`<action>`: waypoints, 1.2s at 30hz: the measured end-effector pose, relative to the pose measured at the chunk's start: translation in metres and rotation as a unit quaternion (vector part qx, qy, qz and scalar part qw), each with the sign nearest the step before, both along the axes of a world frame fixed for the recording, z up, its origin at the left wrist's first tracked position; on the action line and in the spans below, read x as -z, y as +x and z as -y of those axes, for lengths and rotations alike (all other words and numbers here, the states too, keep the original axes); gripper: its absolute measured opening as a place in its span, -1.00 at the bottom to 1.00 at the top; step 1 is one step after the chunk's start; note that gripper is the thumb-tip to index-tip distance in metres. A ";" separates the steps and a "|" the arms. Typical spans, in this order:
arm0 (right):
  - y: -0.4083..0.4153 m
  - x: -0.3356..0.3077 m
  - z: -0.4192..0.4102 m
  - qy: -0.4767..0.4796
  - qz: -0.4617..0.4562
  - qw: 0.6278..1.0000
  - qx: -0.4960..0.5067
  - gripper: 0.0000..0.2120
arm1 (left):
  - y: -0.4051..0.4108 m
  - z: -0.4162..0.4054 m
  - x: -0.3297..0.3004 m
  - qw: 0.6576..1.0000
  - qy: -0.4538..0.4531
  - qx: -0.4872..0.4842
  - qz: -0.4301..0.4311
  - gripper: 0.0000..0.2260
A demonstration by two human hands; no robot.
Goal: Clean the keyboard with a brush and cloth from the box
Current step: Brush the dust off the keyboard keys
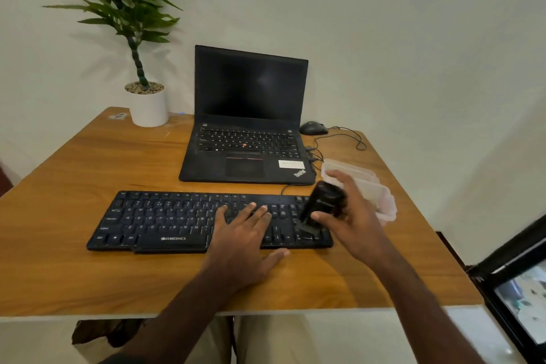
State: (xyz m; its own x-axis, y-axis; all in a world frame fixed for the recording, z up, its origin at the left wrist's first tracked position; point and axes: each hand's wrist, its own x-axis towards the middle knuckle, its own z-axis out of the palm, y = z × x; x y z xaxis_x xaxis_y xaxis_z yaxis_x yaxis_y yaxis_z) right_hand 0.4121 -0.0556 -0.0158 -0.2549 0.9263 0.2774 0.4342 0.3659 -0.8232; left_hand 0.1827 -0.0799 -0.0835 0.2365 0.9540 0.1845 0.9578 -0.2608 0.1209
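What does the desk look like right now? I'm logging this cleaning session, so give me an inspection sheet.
Surface: wooden desk.
Job's things: black keyboard lies flat; black brush over its right end; clear plastic box right of it; cloth not made out.
Clutter: open laptop, screen dark; mouse; potted plant at the back left.
Hands: left hand rests flat on the keys; right hand grips the brush.
Cables: mouse cable loops behind the box; keyboard cable runs toward the laptop.
Surroundings: plain wall; a screen at the lower right.

Matt black plastic keyboard (pixel 177 220) on smooth wood-grain desk (pixel 88 174), w/ translucent plastic box (pixel 381 195) nearby.
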 end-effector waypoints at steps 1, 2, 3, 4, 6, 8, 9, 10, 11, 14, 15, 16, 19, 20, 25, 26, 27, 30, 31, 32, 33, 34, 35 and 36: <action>-0.004 0.004 0.000 0.008 0.021 1.000 -0.016 -0.38 | 0.004 -0.002 0.000 1.000 -0.004 0.000 0.002 -0.15; -0.007 0.008 -0.001 0.019 0.043 0.998 -0.030 -0.41 | 0.006 -0.004 0.002 1.000 0.003 0.000 0.011 -0.18; -0.008 0.012 -0.001 0.027 0.061 0.997 -0.046 -0.45 | 0.006 -0.005 0.006 1.000 0.013 -0.002 0.025 -0.21; -0.008 0.014 -0.002 0.031 0.079 0.995 -0.059 -0.48 | 0.005 -0.006 0.010 0.999 0.024 -0.005 0.038 -0.24; 0.000 0.014 -0.003 0.021 0.117 0.990 -0.077 -0.51 | 0.003 -0.006 0.016 0.998 0.043 -0.008 0.050 -0.27; 0.015 0.007 -0.008 0.001 0.165 0.982 -0.097 -0.50 | 0.003 -0.007 0.017 0.997 0.056 -0.007 0.047 -0.31; 0.025 0.001 -0.011 -0.012 0.192 0.975 -0.107 -0.48 | 0.004 -0.007 0.017 0.997 0.057 -0.006 0.046 -0.31; 0.034 -0.005 -0.015 -0.026 0.216 0.969 -0.114 -0.47 | 0.004 -0.007 0.017 0.997 0.056 -0.004 0.047 -0.32; 0.042 -0.012 -0.019 -0.039 0.228 0.966 -0.119 -0.46 | 0.004 -0.007 0.018 0.997 0.053 -0.002 0.048 -0.32; 0.045 -0.021 -0.023 -0.022 0.173 0.980 -0.100 -0.52 | 0.003 -0.007 0.020 0.997 0.063 -0.001 0.049 -0.34; 0.038 -0.019 -0.022 -0.002 0.142 0.986 -0.083 -0.53 | 0.003 -0.008 0.021 0.997 0.071 -0.002 0.044 -0.36; 0.029 -0.015 -0.020 0.013 0.115 0.991 -0.068 -0.53 | 0.004 -0.008 0.021 0.996 0.077 -0.003 0.039 -0.37; 0.001 0.005 -0.010 0.035 0.109 0.992 -0.059 -0.52 | 0.004 -0.008 0.022 0.996 0.086 -0.003 0.039 -0.40; -0.003 0.011 -0.006 0.036 0.120 0.990 -0.066 -0.51 | 0.003 -0.008 0.023 0.995 0.088 -0.002 0.041 -0.40; 0.030 0.001 -0.007 -0.030 0.158 0.979 -0.125 -0.50 | 0.003 -0.009 0.024 0.994 0.100 -0.006 0.039 -0.41; 0.039 -0.004 -0.008 -0.031 0.139 0.983 -0.114 -0.52 | 0.003 -0.010 0.024 0.994 0.101 -0.006 0.040 -0.41; 0.045 -0.007 -0.008 -0.019 0.112 0.990 -0.085 -0.54 | 0.003 -0.010 0.025 0.994 0.102 -0.006 0.039 -0.41; 0.046 -0.002 -0.009 0.038 0.069 0.997 0.002 -0.56 | 0.004 -0.011 0.027 0.993 0.110 -0.006 0.034 -0.40; 0.041 0.003 -0.006 0.040 0.068 0.997 -0.004 -0.57 | 0.004 -0.011 0.028 0.993 0.115 -0.004 0.032 -0.40; 0.036 0.011 -0.003 0.037 0.073 0.996 -0.021 -0.58 | 0.004 -0.012 0.028 0.993 0.118 -0.003 0.030 -0.40; 0.031 0.016 0.000 0.032 0.085 0.995 -0.041 -0.58 | 0.003 -0.011 0.028 0.992 0.119 -0.004 0.029 -0.40; 0.029 0.018 0.003 0.025 0.098 0.993 -0.060 -0.57 | 0.003 -0.012 0.028 0.992 0.119 -0.007 0.029 -0.40; 0.030 0.016 0.003 0.014 0.101 0.992 -0.074 -0.56 | 0.004 -0.012 0.028 0.993 0.118 -0.010 0.029 -0.40; 0.032 0.012 0.002 0.002 0.091 0.993 -0.080 -0.55 | 0.004 -0.012 0.027 0.992 0.122 -0.012 0.026 -0.40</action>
